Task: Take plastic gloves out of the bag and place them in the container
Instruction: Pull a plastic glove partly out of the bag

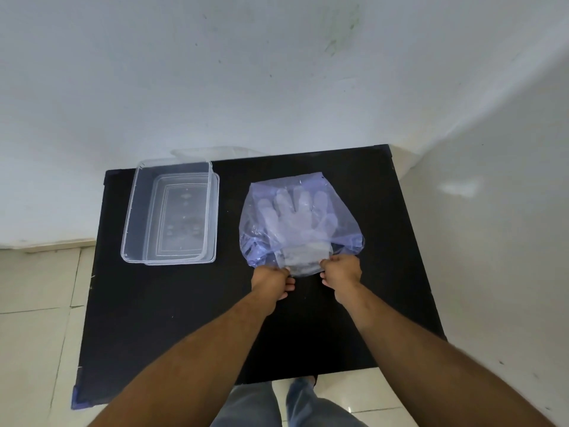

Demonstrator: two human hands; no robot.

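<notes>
Your left hand point(271, 280) and right hand point(340, 272) are both pinched shut on the near rim of the translucent purple plastic bag point(345, 226), one on each side of its mouth, with the opening between your two grips. The bag lies flat on the black table point(184, 318), stretching away from your hands toward the wall.

The stack of clear plastic gloves point(295, 220) is still inside, fingers pointing away from you, and its cuff end point(304, 255) lies just beyond and between your pinches, right at the mouth.

Expect this stack to handle as almost weightless, limp and slick: thin film that slides on itself and probably clings to the bag. Grabbing the glove fingers would likely peel off a single sheet or crumple the lot. The cuff end, nearest your grip, looks like the best place to take hold, pinching the whole thickness while one hand keeps the bag's rim pinned.

The clear rectangular container point(135, 211) sits open and well off to the left of your left hand, apparently resting on its lid point(215, 217).
</notes>
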